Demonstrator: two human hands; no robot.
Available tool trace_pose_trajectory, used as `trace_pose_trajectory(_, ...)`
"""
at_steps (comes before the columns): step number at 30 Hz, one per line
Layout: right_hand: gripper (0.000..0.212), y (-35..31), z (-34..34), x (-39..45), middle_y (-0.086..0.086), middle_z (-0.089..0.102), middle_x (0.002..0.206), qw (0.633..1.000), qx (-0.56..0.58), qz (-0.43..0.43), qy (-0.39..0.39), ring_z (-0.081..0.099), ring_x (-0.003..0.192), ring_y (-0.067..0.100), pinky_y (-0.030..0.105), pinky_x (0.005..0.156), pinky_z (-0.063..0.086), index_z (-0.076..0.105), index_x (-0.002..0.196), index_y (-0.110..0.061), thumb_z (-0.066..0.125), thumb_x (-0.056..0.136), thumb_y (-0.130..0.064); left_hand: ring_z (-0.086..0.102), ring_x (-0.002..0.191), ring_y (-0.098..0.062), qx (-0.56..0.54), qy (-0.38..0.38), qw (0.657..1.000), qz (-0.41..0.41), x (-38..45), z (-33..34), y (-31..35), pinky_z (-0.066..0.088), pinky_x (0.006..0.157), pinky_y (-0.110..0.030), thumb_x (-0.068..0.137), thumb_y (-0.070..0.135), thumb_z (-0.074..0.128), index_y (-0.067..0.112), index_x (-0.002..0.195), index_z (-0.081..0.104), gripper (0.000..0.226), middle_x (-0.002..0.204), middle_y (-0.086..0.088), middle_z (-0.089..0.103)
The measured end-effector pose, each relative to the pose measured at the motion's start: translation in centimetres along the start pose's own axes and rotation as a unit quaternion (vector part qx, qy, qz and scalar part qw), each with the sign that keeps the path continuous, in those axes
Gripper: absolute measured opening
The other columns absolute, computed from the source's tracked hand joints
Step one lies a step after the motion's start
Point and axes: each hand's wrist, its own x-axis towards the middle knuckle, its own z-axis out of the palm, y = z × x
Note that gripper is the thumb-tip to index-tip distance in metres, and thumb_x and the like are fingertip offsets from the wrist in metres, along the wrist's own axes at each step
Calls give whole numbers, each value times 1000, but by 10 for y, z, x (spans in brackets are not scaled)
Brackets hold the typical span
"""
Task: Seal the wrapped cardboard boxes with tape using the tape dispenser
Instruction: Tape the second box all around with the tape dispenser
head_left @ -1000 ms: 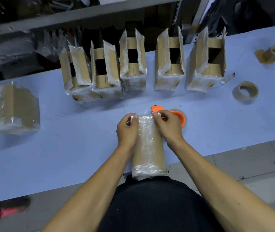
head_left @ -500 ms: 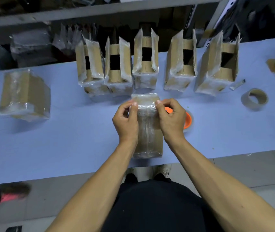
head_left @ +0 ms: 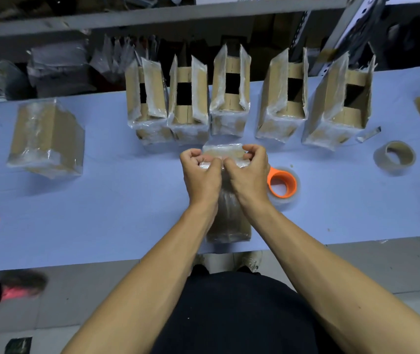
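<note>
Now both hands, left (head_left: pixel 201 172) and right (head_left: pixel 248 172), pinch the wrapped box (head_left: pixel 229 213) top on the tabletop (head_left: pixel 127 200), beside the tape dispenser (head_left: pixel 281 185).

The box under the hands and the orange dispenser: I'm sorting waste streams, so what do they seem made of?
The box looks like brown matte cardboard under a clear glossy film, likely plastic wrap: it crinkles and glints. The dispenser looks like smooth orange plastic, holding a roll of what seems to be clear tape.
</note>
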Motion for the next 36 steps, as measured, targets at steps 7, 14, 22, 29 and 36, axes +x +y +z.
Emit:
trace_pose_trajectory(7, 18, -9, 4, 29, 1, 68, 103, 997, -69, -15, -37, 59, 103, 25, 44, 97, 45, 65, 109, -15, 56, 95, -23, 64, 84, -3, 119, -82, 988, 56, 29, -9, 3, 49, 75, -15, 98, 26, 60, 24, 102, 73, 13, 90, 15, 70)
trace_pose_trajectory(14, 64, 43, -26, 24, 2, 53, 142, 962, -174, 56, -201, 51, 128, 17, 35, 106, 41, 49, 142, -17, 67, 89, -47, 66, 89, -19, 261, -58, 962, 58, 61, -92, -33, 53, 82, -33, 100, 29, 57, 19, 91, 74, 22, 90, 0, 74)
trace_pose_trajectory(22, 33, 71, -21, 5, 0, 62, 90, 987, -139, 69, -40, 61, 91, 26, 32, 75, 42, 58, 110, -11, 64, 92, -38, 62, 81, -15, 287, 47, 957, 12, 53, -101, -42, 44, 64, -22, 97, 38, 59, 23, 101, 63, 17, 95, 1, 69)
trace_pose_trajectory(29, 38, 50, -16, 24, 5, 62, 128, 970, -166, 19, -177, 55, 119, 24, 35, 98, 42, 55, 133, -14, 54, 99, -30, 58, 116, -10, 345, -182, 920, 24, 65, -108, -28, 43, 91, -23, 90, 37, 73, 23, 131, 64, 45, 120, 13, 62)
trace_pose_trajectory(36, 23, 68, -18, 10, 1, 71, 96, 991, -129, 26, -36, 63, 94, 23, 36, 84, 48, 69, 96, -12, 68, 89, -34, 65, 77, -8, 433, -89, 894, 74, 30, -114, -41, 49, 67, -26, 84, 53, 70, 25, 74, 71, 30, 74, 14, 69)
